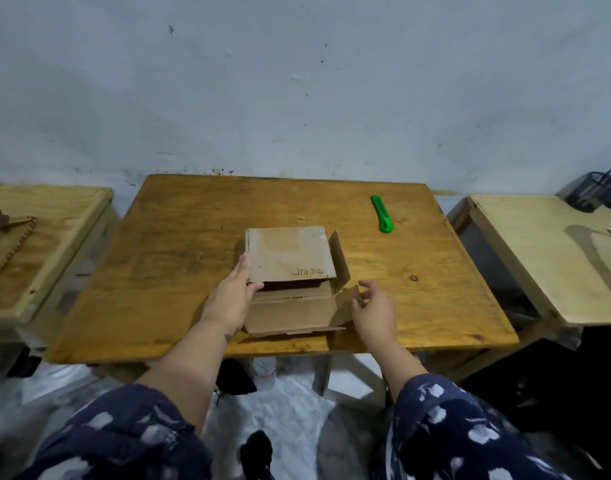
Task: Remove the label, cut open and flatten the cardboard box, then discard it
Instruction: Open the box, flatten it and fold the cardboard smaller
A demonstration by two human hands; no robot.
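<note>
A brown cardboard box (290,258) lies on the wooden table (179,244), its flaps loose and splayed toward me, with handwriting on its top panel. My left hand (233,294) holds the box's left near corner, fingers along the side and thumb tucked under the top panel. My right hand (375,308) hovers at the box's right side, fingers loosely spread near a folded-out flap, holding nothing. A green utility knife (382,214) lies on the table beyond the box, to the right, apart from both hands.
A lighter wooden table (539,251) stands to the right with a black wire organiser (596,190) at its back. Another wooden table (51,220) stands to the left with a brown notebook-like item (6,244). A plastic bottle (264,370) stands on the floor beneath.
</note>
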